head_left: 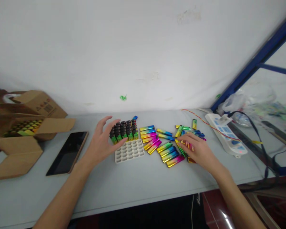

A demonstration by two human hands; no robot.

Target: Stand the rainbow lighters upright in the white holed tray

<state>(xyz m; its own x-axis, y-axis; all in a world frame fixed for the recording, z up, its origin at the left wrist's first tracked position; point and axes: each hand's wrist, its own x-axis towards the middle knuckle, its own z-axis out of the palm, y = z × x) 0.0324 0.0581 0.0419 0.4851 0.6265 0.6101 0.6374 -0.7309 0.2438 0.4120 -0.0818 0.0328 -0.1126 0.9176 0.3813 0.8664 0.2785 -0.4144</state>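
My left hand is open, thumb and fingers spread around the left side of a block of upright lighter-like pieces with black tops and green-yellow bodies. These stand in rows at the back of a white tray, whose front holes hold nothing. My right hand reaches into a pile of shiny colored sleeves, its thumb and fingers pinched at a yellow-green sleeve. Its fingers partly cover the pile. Between the hands lie a row of blue-yellow and pink-yellow sleeves and several loose ones.
A black-screened phone or tablet lies at left beside an open cardboard box holding more green-yellow pieces. On the right are a white power strip with cables, a blue metal frame and plastic bags. A white wall stands behind the table.
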